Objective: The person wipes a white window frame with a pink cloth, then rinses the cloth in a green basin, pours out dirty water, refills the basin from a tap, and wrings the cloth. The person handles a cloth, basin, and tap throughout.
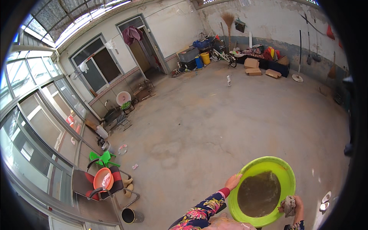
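Basin: you're holding a lime green basin (285, 168) out in front of you, low in the right part of the view, over the concrete floor (214, 122) of the yard.
Water: it's holding murky brown water (258, 193), filling most of the bottom.
Left hand: your left hand (233, 181) is gripping the basin's left rim, fingers curled over the edge, floral sleeve (201, 212) running down to the bottom of the frame.
Right hand: your right hand (295, 205) is clamping the lower right rim and it's also squeezing a crumpled greyish rag (288, 205) against it.
Left side of the yard: a chair (111, 184) is sitting by the glass wall with an orange bowl (102, 178) on the seat, a green plastic stool (102, 158) just behind it, a dark pot (130, 216) on the floor in front.
Far wall: cardboard boxes (253, 66), a yellow bucket (205, 58) and a broom (228, 21) are all hanging out well away from you.
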`<action>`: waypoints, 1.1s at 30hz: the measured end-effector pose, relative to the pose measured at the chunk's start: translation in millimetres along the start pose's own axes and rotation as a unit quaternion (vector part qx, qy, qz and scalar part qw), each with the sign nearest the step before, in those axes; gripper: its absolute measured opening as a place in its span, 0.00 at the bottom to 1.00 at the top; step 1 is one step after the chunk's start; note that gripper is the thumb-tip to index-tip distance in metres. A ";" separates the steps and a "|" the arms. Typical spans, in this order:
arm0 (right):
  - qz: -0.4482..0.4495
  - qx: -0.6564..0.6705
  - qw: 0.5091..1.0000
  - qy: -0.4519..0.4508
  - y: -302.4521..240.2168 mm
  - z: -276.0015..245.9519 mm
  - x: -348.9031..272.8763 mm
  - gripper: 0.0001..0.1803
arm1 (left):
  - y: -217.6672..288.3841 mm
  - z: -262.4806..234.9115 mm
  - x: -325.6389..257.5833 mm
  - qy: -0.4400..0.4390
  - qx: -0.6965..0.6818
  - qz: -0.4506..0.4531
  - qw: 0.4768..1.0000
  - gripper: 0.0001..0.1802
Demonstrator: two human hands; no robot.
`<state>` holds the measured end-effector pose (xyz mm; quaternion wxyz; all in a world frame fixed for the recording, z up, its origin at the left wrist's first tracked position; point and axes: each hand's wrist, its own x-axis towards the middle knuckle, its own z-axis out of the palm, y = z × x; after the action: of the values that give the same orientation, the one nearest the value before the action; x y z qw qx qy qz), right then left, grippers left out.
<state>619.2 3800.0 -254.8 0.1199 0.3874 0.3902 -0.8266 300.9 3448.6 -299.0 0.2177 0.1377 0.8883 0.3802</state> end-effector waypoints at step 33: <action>-0.051 0.006 0.990 -0.134 -911.9 -486.2 376.7 0.31 | 629.6 416.2 737.4 0.117 -0.034 -0.075 0.990 0.34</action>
<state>175.9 4806.0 -219.9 0.1262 0.2536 0.3852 -0.8783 -84.3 4430.9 -300.4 0.1453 0.0176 0.9020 0.4061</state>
